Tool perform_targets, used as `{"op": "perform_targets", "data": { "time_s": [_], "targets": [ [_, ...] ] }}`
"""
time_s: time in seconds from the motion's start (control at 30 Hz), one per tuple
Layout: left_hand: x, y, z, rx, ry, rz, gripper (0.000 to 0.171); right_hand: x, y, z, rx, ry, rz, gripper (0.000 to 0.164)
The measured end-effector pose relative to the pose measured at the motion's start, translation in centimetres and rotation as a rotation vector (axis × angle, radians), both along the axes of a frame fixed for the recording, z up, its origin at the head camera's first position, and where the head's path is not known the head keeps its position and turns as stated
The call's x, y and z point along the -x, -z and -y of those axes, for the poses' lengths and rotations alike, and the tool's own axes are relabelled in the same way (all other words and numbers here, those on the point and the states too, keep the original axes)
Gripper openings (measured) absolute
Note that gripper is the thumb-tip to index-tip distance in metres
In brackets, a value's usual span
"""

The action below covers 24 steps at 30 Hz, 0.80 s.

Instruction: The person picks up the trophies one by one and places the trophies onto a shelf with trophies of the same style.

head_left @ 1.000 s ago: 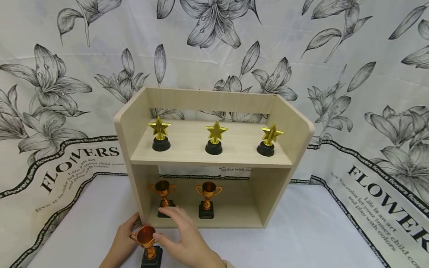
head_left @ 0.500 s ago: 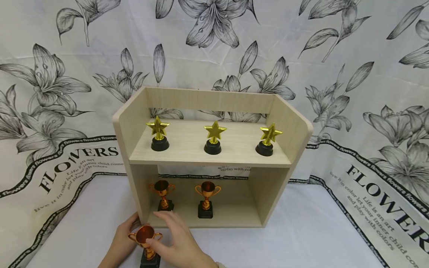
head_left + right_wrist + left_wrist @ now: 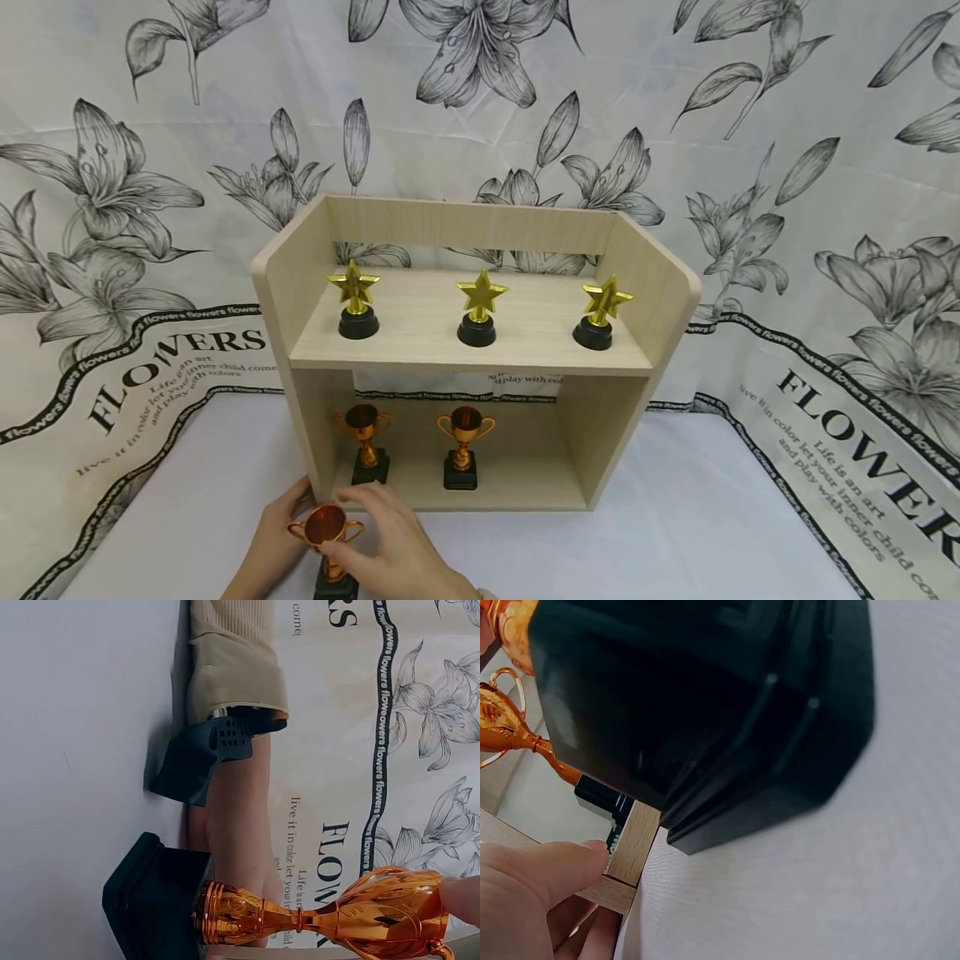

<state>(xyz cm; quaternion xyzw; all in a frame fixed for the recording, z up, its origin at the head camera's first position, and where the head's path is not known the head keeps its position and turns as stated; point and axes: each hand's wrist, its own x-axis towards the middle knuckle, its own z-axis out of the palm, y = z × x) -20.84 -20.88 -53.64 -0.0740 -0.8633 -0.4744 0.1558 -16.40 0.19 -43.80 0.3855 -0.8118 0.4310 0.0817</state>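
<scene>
A bronze trophy cup point(image 3: 324, 527) on a black base point(image 3: 705, 697) stands upright in front of the shelf's lower left corner. My right hand point(image 3: 397, 546) is beside it, thumb over the front of the cup and index finger raised apart beyond it. In the right wrist view a fingertip point(image 3: 461, 900) meets the cup's rim. With its thumb inside and fingers outside, my left hand point(image 3: 532, 885) grips the side panel of the wooden shelf point(image 3: 465, 358). Two like trophy cups, one left point(image 3: 362, 425) and one central point(image 3: 465, 425), stand on the lower level.
Three gold star trophies, at left point(image 3: 356, 292), middle point(image 3: 482, 298) and right point(image 3: 603, 304), stand on the upper level. White cloth point(image 3: 720, 508) covers the table. A flower-printed curtain point(image 3: 480, 150) hangs behind.
My right hand has shifted left and down, its thumb coming further over the front of the cup and its index finger lowering. My left hand has stayed at the shelf panel.
</scene>
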Motion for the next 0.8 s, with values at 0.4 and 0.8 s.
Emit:
{"op": "perform_targets", "data": {
  "time_s": [0.4,0.8],
  "targets": [
    [-0.01,0.21,0.08,0.015,0.001,-0.062,0.059,0.04,0.10,0.31,0.013,-0.061,-0.073,0.039],
    [-0.12,0.07,0.14,0.011,0.023,-0.052,0.060,-0.15,0.35,0.71,0.028,-0.033,-0.127,0.041]
  ]
}}
